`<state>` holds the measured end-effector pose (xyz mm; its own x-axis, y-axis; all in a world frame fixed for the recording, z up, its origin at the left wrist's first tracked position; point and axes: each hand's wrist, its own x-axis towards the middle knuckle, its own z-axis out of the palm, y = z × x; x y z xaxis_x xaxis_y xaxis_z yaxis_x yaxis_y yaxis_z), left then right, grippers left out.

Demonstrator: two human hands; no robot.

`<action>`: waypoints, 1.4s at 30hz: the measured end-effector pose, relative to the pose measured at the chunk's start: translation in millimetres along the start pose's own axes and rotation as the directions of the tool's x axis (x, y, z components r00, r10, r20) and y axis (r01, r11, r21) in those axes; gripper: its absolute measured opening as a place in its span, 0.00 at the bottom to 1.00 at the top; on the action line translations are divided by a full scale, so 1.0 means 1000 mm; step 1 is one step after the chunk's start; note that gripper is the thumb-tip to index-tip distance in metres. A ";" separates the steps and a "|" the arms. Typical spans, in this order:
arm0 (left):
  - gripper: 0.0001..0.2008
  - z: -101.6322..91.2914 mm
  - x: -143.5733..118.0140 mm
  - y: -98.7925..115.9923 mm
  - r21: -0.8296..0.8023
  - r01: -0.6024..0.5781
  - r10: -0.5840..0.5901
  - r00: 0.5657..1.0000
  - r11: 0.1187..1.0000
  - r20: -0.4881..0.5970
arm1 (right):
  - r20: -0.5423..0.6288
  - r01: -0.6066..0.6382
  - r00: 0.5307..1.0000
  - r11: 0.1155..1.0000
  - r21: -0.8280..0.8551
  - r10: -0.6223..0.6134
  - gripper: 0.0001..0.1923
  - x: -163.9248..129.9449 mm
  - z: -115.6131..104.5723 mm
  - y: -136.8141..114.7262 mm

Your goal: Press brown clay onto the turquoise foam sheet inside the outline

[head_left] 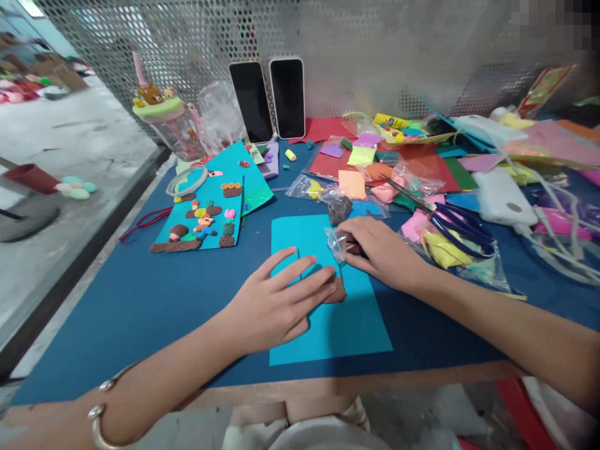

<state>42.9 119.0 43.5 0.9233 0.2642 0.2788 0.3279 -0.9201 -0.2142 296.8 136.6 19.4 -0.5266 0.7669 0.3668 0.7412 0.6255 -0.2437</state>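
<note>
Head view: lying at centre of the blue table (140, 300), a turquoise card sheet (347, 325), squared to the near edge, presumably for working on. Pressing flat on that sheet at its 9 o'clock side, left hand (276, 300), fingers spread wide and holding nothing, seemingly pinning the sheet against sliding; fingertips reaching a small brown clay lump (336, 291) sitting on the card, contact probable but not certain. Resting at the sheet's 1 o'clock corner, right hand (382, 253), fingers narrowed onto a small clear plastic bag (336, 242); pinching or merely touching, cannot tell. Sitting just beyond at 12 o'clock from that bag, a dark grey clay piece (339, 208). Lying at 10 o'clock from the sheet, a finished-looking decorated card (201, 219) bearing small clay figures, kept well apart from the working area. Lying at 3 o'clock, blue-handled scissors (462, 225) over bagged coloured clay, within reach of the right hand. Spreading at 1 o'clock, coloured paper sheets (422, 165) and loose clay scraps. Leaning upright against the mesh screen at 12 o'clock, two phones (272, 100), screens dark. Standing at 11 o'clock, a drinking bottle (171, 125) with a bear lid.
</note>
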 end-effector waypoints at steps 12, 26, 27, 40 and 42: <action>0.22 -0.001 0.003 0.003 -0.100 0.125 -0.127 0.992 0.987 -0.018 | 0.033 0.000 0.999 1.000 -0.006 0.000 0.15 0.002 -0.002 0.001; 0.21 0.008 0.003 0.001 -0.214 0.173 -0.174 0.985 0.961 0.016 | 0.049 -0.032 0.998 0.999 0.032 0.031 0.16 0.002 -0.003 0.003; 0.21 0.008 0.003 0.001 -0.211 0.180 -0.181 0.983 0.961 0.015 | 0.047 -0.035 0.998 0.999 0.029 0.033 0.16 0.002 -0.003 0.003; 0.22 0.008 0.004 0.003 -0.203 0.205 -0.201 0.979 0.958 0.041 | 0.058 -0.072 0.996 0.997 0.040 0.069 0.17 0.000 -0.004 0.001; 0.23 0.008 0.003 0.003 -0.213 0.212 -0.209 0.977 0.954 0.036 | 0.062 -0.073 0.996 0.996 0.047 0.070 0.17 0.000 -0.004 0.001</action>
<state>48.7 119.7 36.2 0.8408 0.4610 0.2837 0.4660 -0.8831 0.0541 299.1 136.7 23.1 -0.4982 0.8163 0.2922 0.7574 0.5738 -0.3115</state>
